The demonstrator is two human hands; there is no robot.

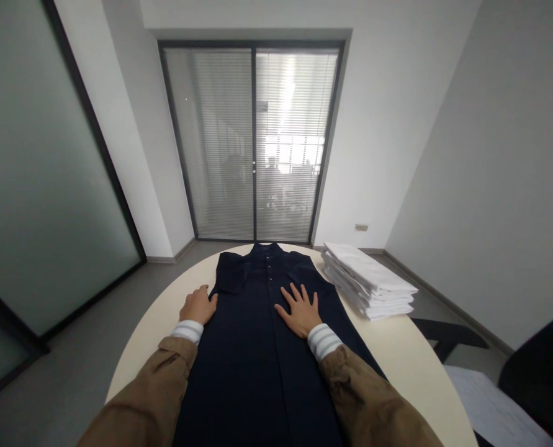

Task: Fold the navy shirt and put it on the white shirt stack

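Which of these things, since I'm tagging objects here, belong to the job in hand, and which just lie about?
In use:
dark blue garment
right hand, spread on it
left hand, at its edge
table beneath

Apparently just about:
white folded stack, untouched
black chair
pale item, lower right

White walls (388, 112) flank blind-covered glass panels (223, 146).

Clock centred on tabletop (152, 323). Passable: 9–10, outside left hand (199, 305); 3–4, outside right sleeve (378, 397); 6 to 12 between forearms, over flat navy garment (239, 366). Obstructed: 1–2, raised white cloth stack (369, 276). Black chair (548, 379) past rim, 3–4.
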